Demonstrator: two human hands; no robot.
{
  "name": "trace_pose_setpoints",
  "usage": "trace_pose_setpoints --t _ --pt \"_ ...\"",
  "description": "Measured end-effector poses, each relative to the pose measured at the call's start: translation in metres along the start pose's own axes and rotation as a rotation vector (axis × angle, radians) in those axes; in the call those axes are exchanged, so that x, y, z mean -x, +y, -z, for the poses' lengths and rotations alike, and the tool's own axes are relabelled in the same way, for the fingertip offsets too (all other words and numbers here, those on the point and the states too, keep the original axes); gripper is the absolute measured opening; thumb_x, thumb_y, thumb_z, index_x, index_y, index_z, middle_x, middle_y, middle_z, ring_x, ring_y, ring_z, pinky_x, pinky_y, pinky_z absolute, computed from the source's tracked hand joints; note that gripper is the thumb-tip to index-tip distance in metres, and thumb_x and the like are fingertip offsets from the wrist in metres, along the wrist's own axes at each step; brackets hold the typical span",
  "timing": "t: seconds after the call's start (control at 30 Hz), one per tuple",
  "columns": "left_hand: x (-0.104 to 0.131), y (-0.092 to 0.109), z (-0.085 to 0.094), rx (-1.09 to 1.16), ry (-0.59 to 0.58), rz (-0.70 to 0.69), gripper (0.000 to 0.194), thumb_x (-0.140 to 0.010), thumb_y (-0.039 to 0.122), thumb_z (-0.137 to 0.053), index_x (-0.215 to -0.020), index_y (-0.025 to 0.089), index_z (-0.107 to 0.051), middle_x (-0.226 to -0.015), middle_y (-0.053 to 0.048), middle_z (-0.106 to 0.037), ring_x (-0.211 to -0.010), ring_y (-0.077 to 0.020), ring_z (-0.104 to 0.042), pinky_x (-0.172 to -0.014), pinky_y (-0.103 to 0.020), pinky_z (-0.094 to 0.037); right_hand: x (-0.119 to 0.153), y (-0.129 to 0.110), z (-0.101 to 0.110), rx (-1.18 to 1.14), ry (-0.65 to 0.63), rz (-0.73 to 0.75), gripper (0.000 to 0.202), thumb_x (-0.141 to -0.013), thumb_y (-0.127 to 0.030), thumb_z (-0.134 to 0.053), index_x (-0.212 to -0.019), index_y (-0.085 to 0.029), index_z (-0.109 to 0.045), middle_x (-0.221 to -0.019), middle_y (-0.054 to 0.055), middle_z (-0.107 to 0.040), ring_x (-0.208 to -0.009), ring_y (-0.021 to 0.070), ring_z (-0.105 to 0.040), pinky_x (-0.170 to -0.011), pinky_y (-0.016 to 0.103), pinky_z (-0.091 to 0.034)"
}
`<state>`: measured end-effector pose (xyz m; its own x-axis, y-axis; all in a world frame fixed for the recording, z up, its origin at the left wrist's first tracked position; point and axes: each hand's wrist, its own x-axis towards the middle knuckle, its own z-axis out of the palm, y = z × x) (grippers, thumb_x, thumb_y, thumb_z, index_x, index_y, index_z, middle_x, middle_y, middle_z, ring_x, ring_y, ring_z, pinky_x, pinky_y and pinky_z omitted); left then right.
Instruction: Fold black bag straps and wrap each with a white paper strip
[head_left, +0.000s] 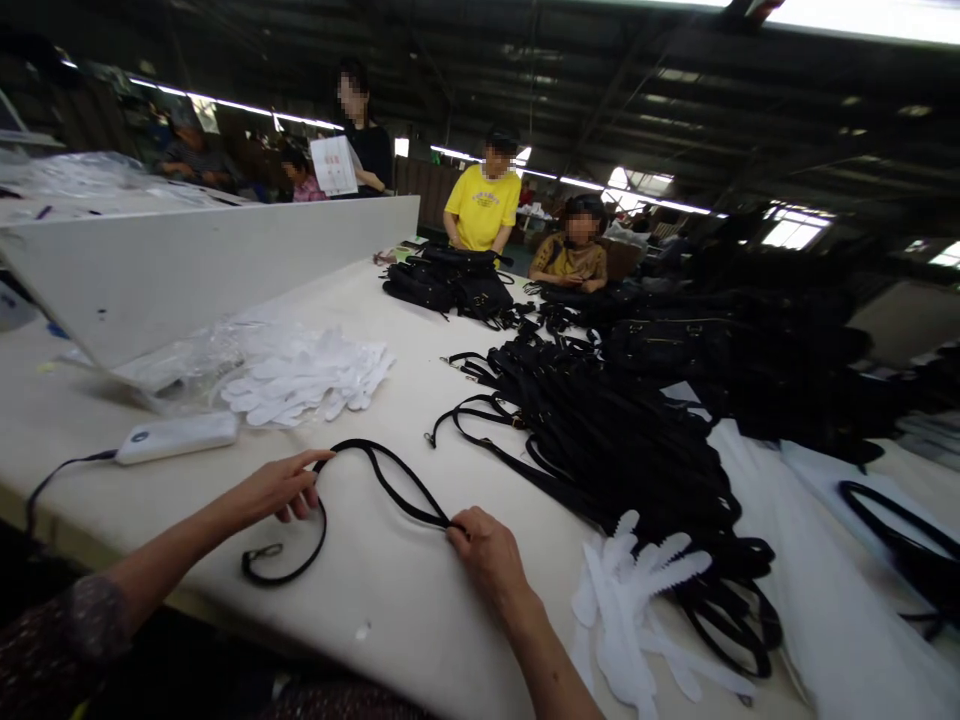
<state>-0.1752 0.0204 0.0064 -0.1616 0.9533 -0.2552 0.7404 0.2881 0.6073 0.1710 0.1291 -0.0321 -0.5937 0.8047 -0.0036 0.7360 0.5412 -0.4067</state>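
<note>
A thin black strap (405, 483) lies in a loop over the pale tabletop between my hands. My left hand (281, 487) has its fingertips closed on the strap's left bend, index finger stretched along it. From there the tail curls down to a metal snap hook (262, 551) resting on the table. My right hand (491, 560) pinches the doubled strap at the loop's right end, thumb and finger together. To the right of my hands spreads a large heap of black straps (615, 430). White notched strips (630, 610) lie beside my right forearm.
A white pile of similar strips (315, 375) with clear plastic sits at left, near a white box-shaped device (178, 438) with a cord. A white partition (225, 260) runs along the left. Black bags (450, 280) lie at the back, where a person in yellow (484, 205) stands.
</note>
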Motion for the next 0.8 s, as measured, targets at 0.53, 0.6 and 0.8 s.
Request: trace_pose_setpoints --t 0.53,0.6,0.8 --pt "-0.008 -0.029 -0.060 -0.666 0.029 -0.894 0.020 -0.095 0.029 -0.048 -0.100 0.033 -0.066 -0.147 0.006 -0.054 -0.138 -0.0199 -0.045 -0.112 -0.040 -0.032 0.044 0.060 0.031 -0.437 0.201 -0.186 0.028 -0.093 -0.037 -0.051 -0.109 -0.027 -0.071 -0.110 0.001 -0.074 -0.104 0.0186 -0.067 -0.095 0.032 -0.049" --pt "-0.015 -0.025 -0.067 -0.658 0.049 -0.924 0.018 -0.095 0.032 -0.048 -0.099 0.033 -0.065 -0.147 0.007 -0.053 -0.138 -0.0193 -0.045 -0.113 -0.040 -0.031 0.058 0.062 0.036 -0.426 0.192 -0.199 0.025 -0.091 -0.036 -0.055 -0.107 -0.027 -0.072 -0.110 0.001 -0.074 -0.102 0.0195 -0.067 -0.094 0.033 -0.049" --pt "-0.023 -0.023 -0.079 -0.565 0.072 -0.820 0.018 -0.092 0.043 -0.053 -0.101 0.035 -0.066 -0.137 0.007 -0.063 -0.130 -0.0197 -0.054 -0.105 -0.037 -0.041 0.093 0.062 0.041 -0.331 0.109 -0.211 0.043 -0.083 -0.031 -0.067 -0.125 -0.029 -0.063 -0.129 0.002 -0.065 -0.117 0.0225 -0.061 -0.101 0.036 -0.046"
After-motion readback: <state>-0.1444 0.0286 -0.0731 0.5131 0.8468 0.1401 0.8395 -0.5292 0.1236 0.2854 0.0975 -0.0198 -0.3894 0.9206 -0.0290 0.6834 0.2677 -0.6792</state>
